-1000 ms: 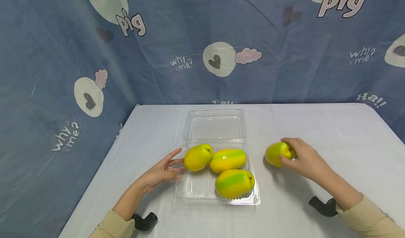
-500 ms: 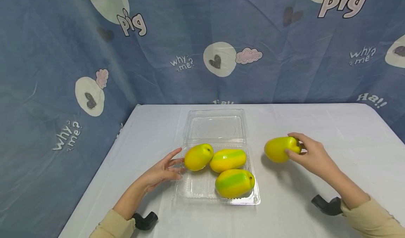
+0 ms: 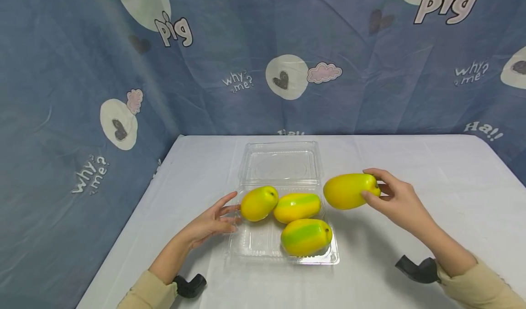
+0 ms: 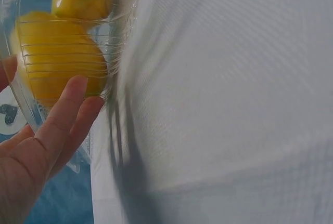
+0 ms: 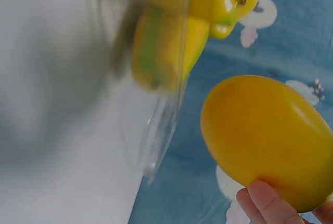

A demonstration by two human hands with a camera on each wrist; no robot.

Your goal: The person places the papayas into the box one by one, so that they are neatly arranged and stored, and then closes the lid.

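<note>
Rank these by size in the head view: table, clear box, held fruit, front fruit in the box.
Table
Clear box
Held fruit and front fruit: too alike to rank; the held one is above the table, perhaps nearer the camera.

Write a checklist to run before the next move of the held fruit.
1. Grip: ok; right hand holds the yellow fruit at its stem end.
2. Lift: ok; the fruit is off the table.
3. Lid: ok; folded back, open.
4. Room: ok; the container has bare space front-left, beside three other fruits.
5. Alignment: not ok; the held fruit is mostly right of the container.
6. Steadying: cannot tell; left hand is at the container's left wall, pressure not visible.
</note>
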